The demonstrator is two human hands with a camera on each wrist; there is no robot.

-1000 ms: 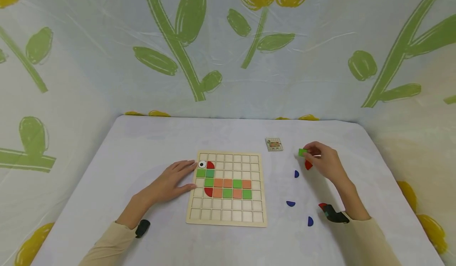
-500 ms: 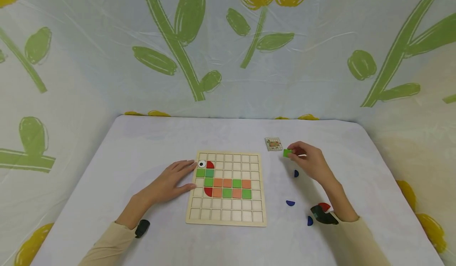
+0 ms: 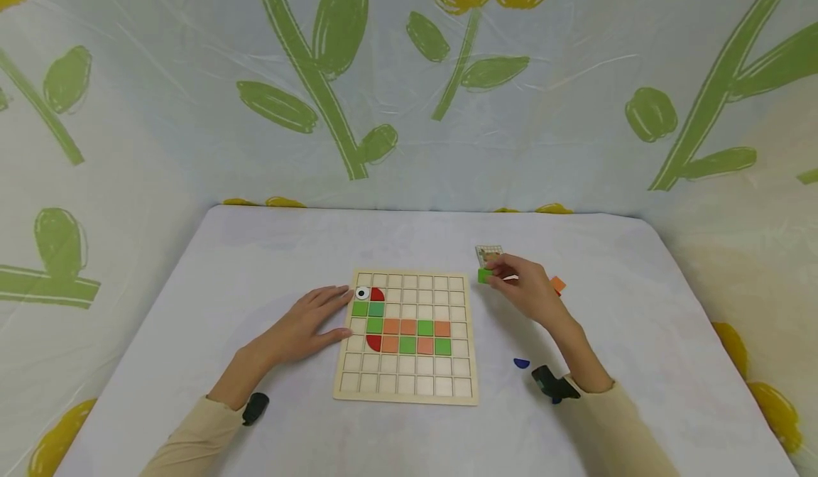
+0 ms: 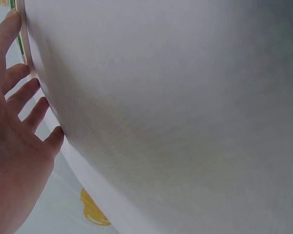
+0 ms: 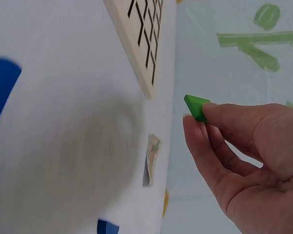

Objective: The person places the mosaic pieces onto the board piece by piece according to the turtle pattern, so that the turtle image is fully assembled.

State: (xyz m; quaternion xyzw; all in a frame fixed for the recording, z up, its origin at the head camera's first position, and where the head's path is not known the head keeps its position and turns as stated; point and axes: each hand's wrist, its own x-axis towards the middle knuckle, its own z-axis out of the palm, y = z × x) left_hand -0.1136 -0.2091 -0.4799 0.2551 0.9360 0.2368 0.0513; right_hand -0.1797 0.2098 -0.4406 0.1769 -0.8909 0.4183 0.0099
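My right hand (image 3: pixel 527 291) pinches a green square tile (image 3: pixel 484 276) between thumb and fingers, held in the air just right of the board's far corner. In the right wrist view the green tile (image 5: pixel 197 107) shows at the fingertips. My left hand (image 3: pixel 300 328) lies with spread fingers against the left edge of the wooden grid board (image 3: pixel 409 386); the left wrist view shows those fingertips (image 4: pixel 27 90) at the edge. On the board sit a round eye piece (image 3: pixel 362 293), red quarter-round pieces (image 3: pixel 374 343), and several green and orange square tiles (image 3: pixel 407 327).
A small picture card (image 3: pixel 487 253) lies behind the right hand, partly covered by it. Orange tile (image 3: pixel 559 284) lies right of that hand, with a bit of red beside it. One blue half-round (image 3: pixel 521 363) lies right of the board; another is mostly hidden under the right wrist's dark device (image 3: pixel 551 381).
My right hand has carried the green tile leftward, from right of the card toward the board. An orange tile has come into view behind it. The left hand stays on the board's edge.
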